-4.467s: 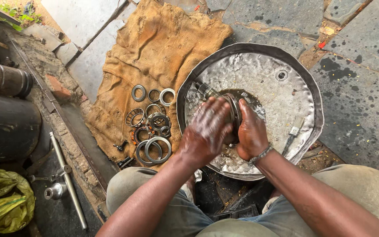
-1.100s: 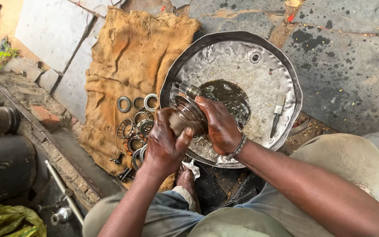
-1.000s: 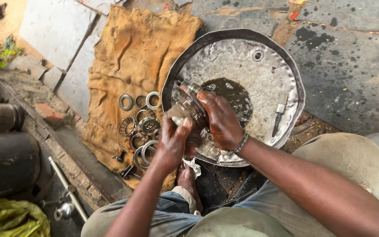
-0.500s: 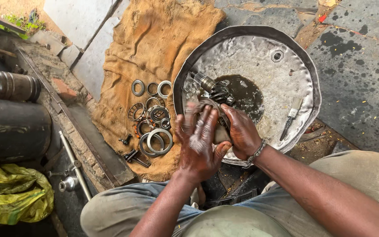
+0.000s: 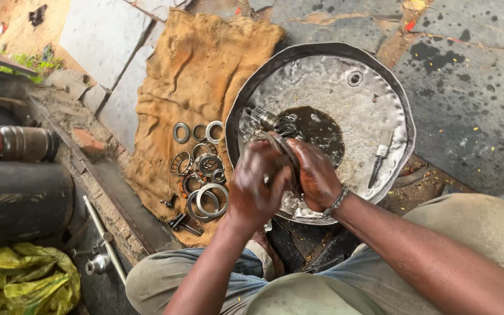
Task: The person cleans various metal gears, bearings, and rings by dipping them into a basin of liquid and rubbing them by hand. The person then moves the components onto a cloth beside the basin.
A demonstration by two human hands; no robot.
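Observation:
A toothed metal shaft point(image 5: 270, 123) with a splined end and a wide flange lies across the near left side of a round dented metal pan point(image 5: 345, 87). My left hand point(image 5: 258, 186) and my right hand point(image 5: 316, 174) both close around its flange end, over dark liquid pooled in the pan. The left hand is blurred. The part under my palms is hidden.
Several bearing rings and races point(image 5: 200, 169) lie on a burlap sack point(image 5: 199, 76) left of the pan. A small brush point(image 5: 378, 157) rests in the pan's right side. A bottle with a red cap point(image 5: 18, 143), a long wrench point(image 5: 103, 245) and a yellow bag point(image 5: 30, 280) sit at left.
Both hands have kept working around the shaft's flange end, the left hand shifting over it. The shaft stays in the pan's near left side, and the camera view has shifted slightly.

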